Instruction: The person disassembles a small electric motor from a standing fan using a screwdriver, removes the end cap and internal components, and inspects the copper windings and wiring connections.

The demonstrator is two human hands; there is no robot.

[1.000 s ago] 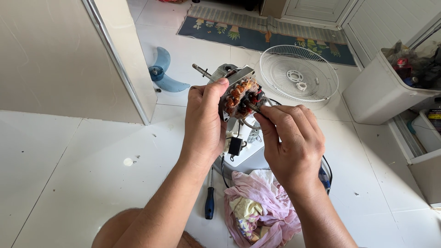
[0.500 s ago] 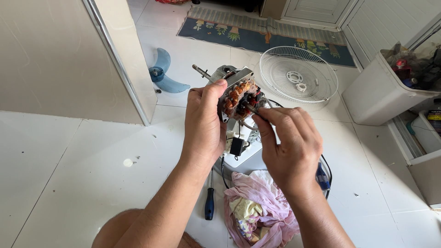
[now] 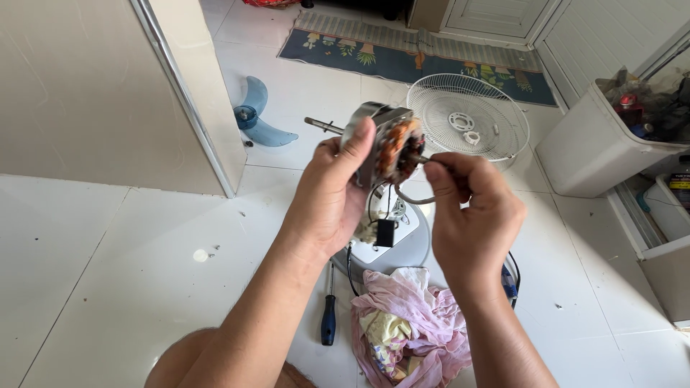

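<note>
My left hand grips a fan motor held up over the floor, its copper windings facing right and its metal shaft sticking out to the left. My right hand pinches the motor's rear shaft end and a wire beside it with thumb and forefinger. Wires and a small black capacitor hang down from the motor toward the white fan housing on the floor below.
A white wire fan grille lies on the tiles behind the motor. A blue fan blade rests by the door frame. A blue-handled screwdriver and a pink cloth lie near my knees. A white bin stands at right.
My right hand has shifted from the side of the windings to the motor's rear shaft, now pinching it with the fingertips. The left hand keeps the same hold.
</note>
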